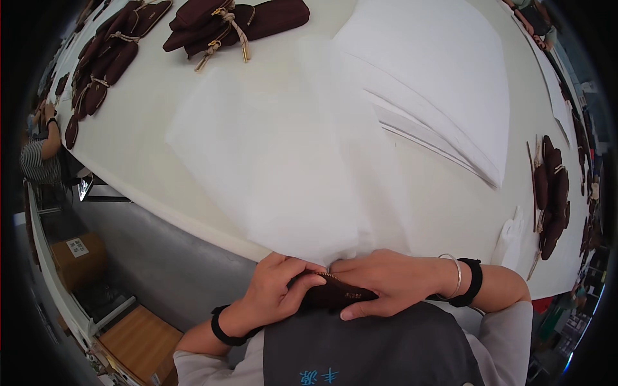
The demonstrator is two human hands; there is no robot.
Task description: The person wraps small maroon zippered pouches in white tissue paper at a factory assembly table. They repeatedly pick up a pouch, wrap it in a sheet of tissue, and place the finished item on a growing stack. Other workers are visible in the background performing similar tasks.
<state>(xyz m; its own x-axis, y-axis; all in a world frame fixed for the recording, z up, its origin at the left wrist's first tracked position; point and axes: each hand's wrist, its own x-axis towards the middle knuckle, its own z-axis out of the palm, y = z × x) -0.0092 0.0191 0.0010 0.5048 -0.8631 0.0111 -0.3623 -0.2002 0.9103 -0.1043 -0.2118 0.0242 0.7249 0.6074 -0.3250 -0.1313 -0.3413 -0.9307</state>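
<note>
A small dark maroon pouch point(340, 293) with a gold zipper along its top edge is held in front of my apron, at the near table edge. My left hand point(278, 287) is closed on its left end, thumb and fingers pinching beside the zipper. My right hand point(389, 278) grips the right side, thumb on the front; its fingertips are hidden at or behind the mouth, and I cannot tell whether they are inside. Just beyond both hands lies a thin translucent white sheet point(277, 161), its near edge crumpled next to my fingers.
A stack of white paper point(444, 83) lies beyond the right hand. Maroon pouches with cords point(238, 26) sit at the far side, with more piles at left point(112, 58) and right point(552, 193). A cardboard box point(80, 260) is on the floor. Another person point(42, 154) works at far left.
</note>
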